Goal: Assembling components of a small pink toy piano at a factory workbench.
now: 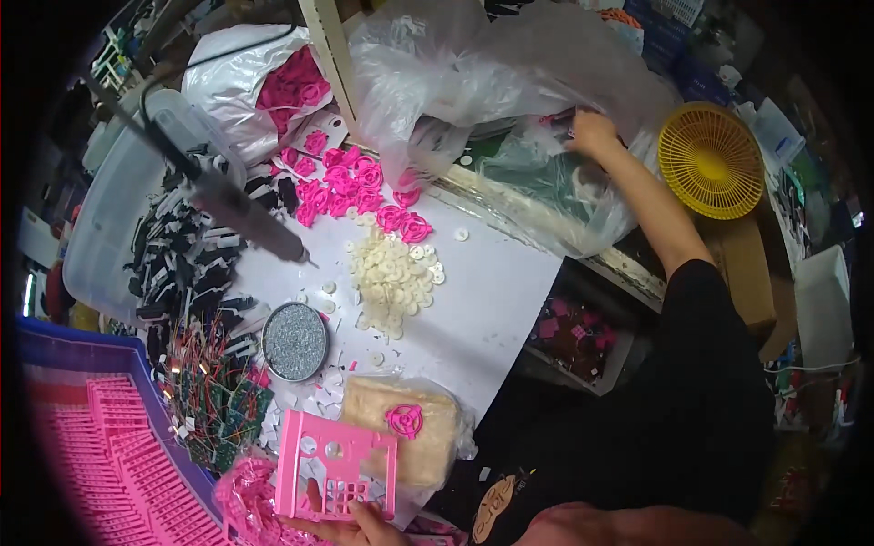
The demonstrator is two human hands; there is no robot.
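At the lower middle, my left hand (364, 526) grips a pink plastic housing (339, 450) by its near edge. The housing has round holes and a grid of square openings. It is held over a tan foam block (423, 460) with a pink ring-shaped part (405, 420) lying on it. My right arm stretches to the upper right, where my right hand (596, 134) is closed at the clear plastic bags (519, 77). Something small and dark shows at its fingertips, too small to name. A green surface lies under the plastic.
Cream plastic discs (391, 282) and pink parts (341, 187) lie on the white worktop. A round tin of metal bits (295, 341) sits left, beside circuit boards (218, 409). An electric screwdriver (246, 214) hangs above. A blue crate (55, 337) holds pink pieces; a yellow basket (710, 164) stands right.
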